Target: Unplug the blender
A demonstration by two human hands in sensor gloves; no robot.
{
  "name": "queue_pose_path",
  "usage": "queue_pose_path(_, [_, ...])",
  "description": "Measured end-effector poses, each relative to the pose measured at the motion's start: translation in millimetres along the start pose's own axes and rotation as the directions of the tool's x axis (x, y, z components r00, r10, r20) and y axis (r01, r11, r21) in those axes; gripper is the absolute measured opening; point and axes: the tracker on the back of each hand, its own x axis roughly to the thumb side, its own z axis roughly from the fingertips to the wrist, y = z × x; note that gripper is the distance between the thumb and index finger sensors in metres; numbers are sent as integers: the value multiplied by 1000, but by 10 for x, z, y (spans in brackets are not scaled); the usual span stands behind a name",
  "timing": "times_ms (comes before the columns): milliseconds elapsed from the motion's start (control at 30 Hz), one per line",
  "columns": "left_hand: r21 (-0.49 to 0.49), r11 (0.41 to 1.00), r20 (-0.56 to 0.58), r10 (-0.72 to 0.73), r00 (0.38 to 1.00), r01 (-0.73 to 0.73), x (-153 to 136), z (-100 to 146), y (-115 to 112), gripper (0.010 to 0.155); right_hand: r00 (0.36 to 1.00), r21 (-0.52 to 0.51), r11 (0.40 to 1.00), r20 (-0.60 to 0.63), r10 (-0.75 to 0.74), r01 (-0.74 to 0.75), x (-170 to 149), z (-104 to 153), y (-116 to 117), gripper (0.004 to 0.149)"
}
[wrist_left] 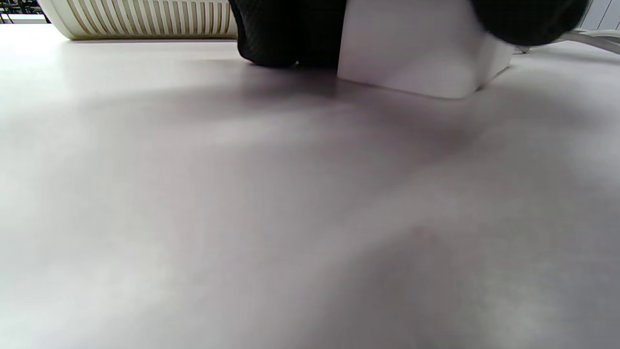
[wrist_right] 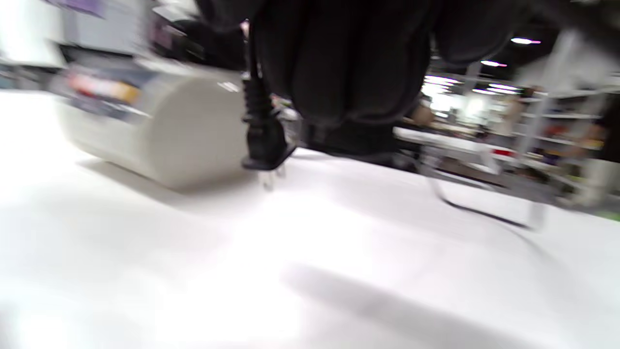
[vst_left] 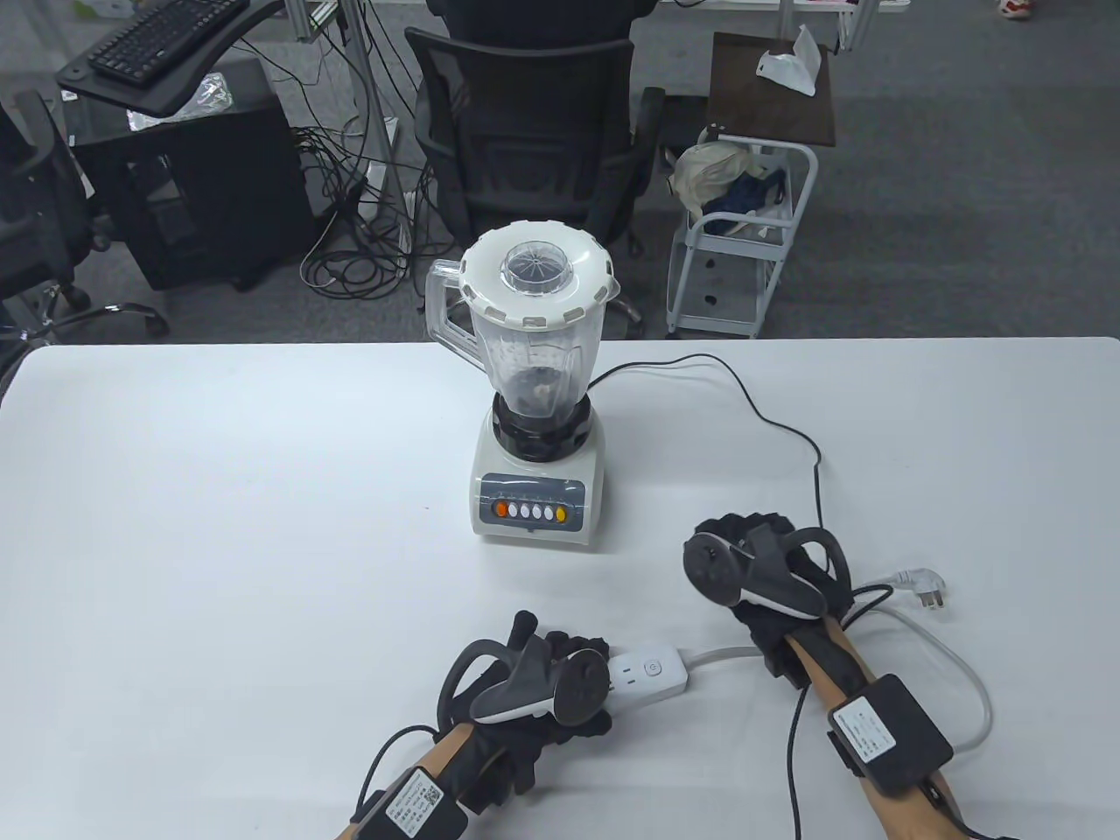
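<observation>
A white blender [vst_left: 535, 385] with a clear jug stands mid-table; its black cord [vst_left: 752, 411] runs right and down toward my right hand [vst_left: 752, 547]. In the right wrist view my right hand grips the black blender plug [wrist_right: 264, 140], prongs free just above the table, beside the blender base [wrist_right: 160, 131]. My left hand [vst_left: 534, 682] holds the left end of a white power strip [vst_left: 647, 672] down on the table. The left wrist view shows the strip [wrist_left: 416, 53] with my gloved fingers [wrist_left: 286, 34] beside it. The strip's sockets that show are empty.
The power strip's own white cable [vst_left: 954, 665] loops right to a white plug [vst_left: 923, 588] lying on the table. Beyond the far table edge stand a black office chair [vst_left: 534, 131] and a white cart [vst_left: 744, 227].
</observation>
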Motion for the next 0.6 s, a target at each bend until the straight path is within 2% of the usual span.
queue_pose_path(100, [-5,1000,0,3,1000,-3,-2,-2,2,88,988,70,997,-151,24,-14,-271,-218,223,44])
queue_pose_path(233, [-5,1000,0,3,1000,-3,-2,-2,3,88,962,126,992,-272,25,10,-471,-380,436,45])
queue_pose_path(433, [-8,1000,-3,3,1000,-3,0,-3,8,88,948,177,981,-316,-19,79,-563,-420,634,48])
queue_pose_path(600, [-13,1000,-2,5,1000,-5,-2,-7,10,88,958,158,982,-279,-59,106,-566,-321,583,54])
